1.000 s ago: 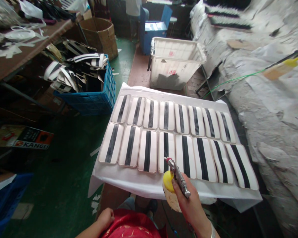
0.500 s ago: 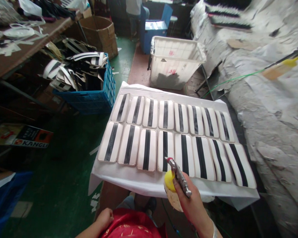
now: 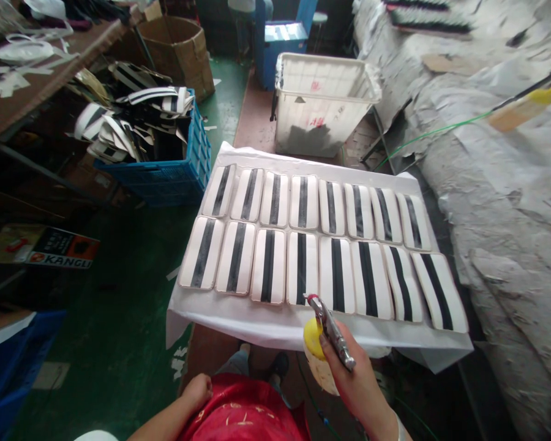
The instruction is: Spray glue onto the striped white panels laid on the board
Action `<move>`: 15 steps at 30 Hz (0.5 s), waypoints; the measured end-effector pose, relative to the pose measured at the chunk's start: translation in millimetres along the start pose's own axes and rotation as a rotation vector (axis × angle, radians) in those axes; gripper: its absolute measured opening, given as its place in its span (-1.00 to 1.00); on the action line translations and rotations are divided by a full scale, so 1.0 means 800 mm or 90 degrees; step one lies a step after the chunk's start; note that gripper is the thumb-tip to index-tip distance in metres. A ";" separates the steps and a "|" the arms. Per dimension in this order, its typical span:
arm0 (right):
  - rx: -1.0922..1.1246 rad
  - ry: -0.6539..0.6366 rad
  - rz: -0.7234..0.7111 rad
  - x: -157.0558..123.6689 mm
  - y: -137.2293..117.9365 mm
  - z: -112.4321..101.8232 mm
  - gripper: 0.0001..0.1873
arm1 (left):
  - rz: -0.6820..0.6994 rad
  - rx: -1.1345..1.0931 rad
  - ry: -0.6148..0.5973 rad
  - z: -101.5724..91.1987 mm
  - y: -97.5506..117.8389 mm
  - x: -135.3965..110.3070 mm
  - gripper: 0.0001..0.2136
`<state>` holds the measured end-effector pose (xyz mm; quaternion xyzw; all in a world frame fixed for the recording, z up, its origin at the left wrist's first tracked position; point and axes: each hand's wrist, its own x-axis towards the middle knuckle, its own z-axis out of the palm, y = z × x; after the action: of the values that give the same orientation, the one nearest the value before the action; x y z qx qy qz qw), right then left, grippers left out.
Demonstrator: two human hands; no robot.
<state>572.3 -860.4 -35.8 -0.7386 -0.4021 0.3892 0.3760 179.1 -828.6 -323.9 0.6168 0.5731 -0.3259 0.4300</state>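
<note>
My right hand (image 3: 356,373) is wrapped round a metal spray gun (image 3: 331,334) with a yellow-lidded cup (image 3: 319,364) under it. The gun's red-ringed tip points away from me, over the near edge of a white panel with a black central stripe (image 3: 302,269). Several such panels lie flat in two rows on a white-covered table (image 3: 252,315). Beside the red apron (image 3: 248,407), my left hand (image 3: 198,390) is curled into a loose fist, low at the table's near side. I see nothing in it.
A blue crate (image 3: 151,177) heaped with striped strips stands left of the table. Beyond the table is a white plastic bin (image 3: 324,116). A cardboard box (image 3: 177,58) sits farther back. Along the right runs a cloth-covered surface (image 3: 500,202) with a yellow-topped bottle (image 3: 526,110) and green hose.
The view has tilted down slightly, so the table sits higher in the picture. Relative to the panels, the spray gun's tip has shifted a little toward the near edge. My left hand stays by the apron.
</note>
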 end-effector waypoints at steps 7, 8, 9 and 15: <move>-0.017 -0.002 -0.009 -0.024 0.012 -0.001 -0.68 | -0.010 0.023 0.011 0.015 0.006 -0.007 -0.87; -0.021 -0.006 -0.008 -0.027 0.014 -0.001 -0.67 | -0.011 0.024 0.010 0.018 0.007 -0.007 -0.87; -0.025 -0.010 -0.008 -0.031 0.015 -0.001 -0.67 | -0.012 0.024 0.008 0.021 0.007 -0.008 -0.87; -0.046 -0.027 -0.005 -0.052 0.024 0.000 -0.69 | -0.018 0.027 0.003 0.031 0.014 -0.021 -0.89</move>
<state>562.4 -905.0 -40.8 -0.7418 -0.4267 0.3882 0.3421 190.2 -857.8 -317.8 0.6181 0.5761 -0.3425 0.4108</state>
